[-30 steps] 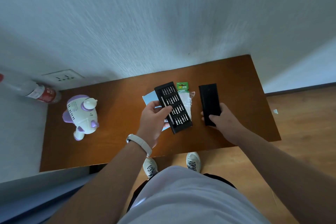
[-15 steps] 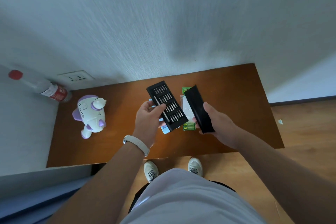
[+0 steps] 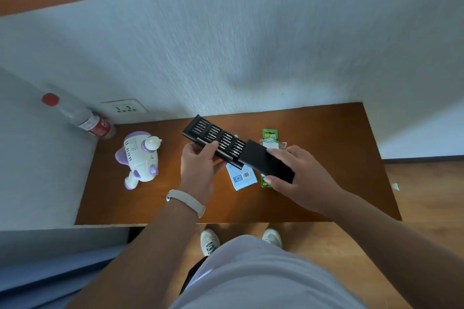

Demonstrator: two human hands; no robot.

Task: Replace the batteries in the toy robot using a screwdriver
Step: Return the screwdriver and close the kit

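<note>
Two hands meet over the tabletop [image 3: 326, 133]. Far left, the toy robot [image 3: 140, 155] lies untouched. The left hand [image 3: 198, 170] grips the screwdriver bit tray [image 3: 213, 137], steadying it. The right hand [image 3: 303, 178] clasps the black sleeve [image 3: 263, 162] over the tray's end, apparently sliding it. The battery pack [image 3: 270, 134] waits beneath.

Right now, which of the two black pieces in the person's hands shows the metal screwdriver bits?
The long black tray in the left hand: rows of silver bits lie exposed. The plain black sleeve in the right hand is smooth and blank.
</note>
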